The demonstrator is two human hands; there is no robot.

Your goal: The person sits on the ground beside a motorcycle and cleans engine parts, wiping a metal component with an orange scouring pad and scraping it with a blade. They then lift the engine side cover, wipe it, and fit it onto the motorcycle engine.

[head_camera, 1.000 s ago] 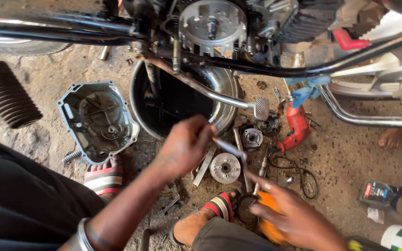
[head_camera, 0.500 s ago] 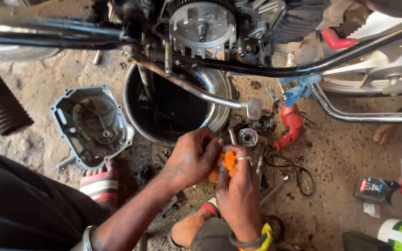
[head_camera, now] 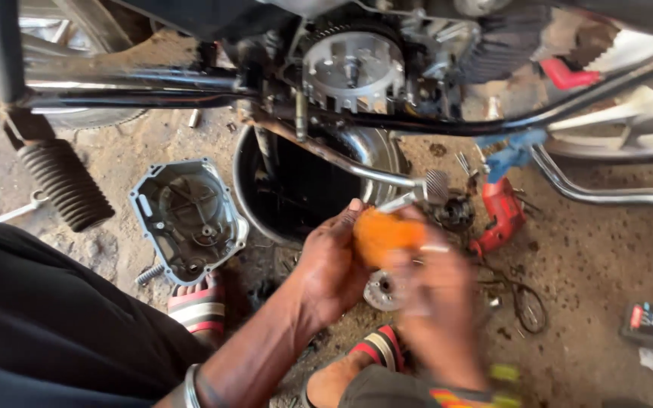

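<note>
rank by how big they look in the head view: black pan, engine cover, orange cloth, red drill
1. black pan, partly hidden by the frame
2. engine cover
3. orange cloth and red drill: look alike, cloth nearer the camera, unranked

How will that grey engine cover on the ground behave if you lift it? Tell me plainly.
The engine cover looks like cast metal, so it is probably stiff and fairly heavy for its size. It lies open side up on the rough ground, so it should not roll. Its inside looks dark, perhaps oily, so it may be slippery.
</note>
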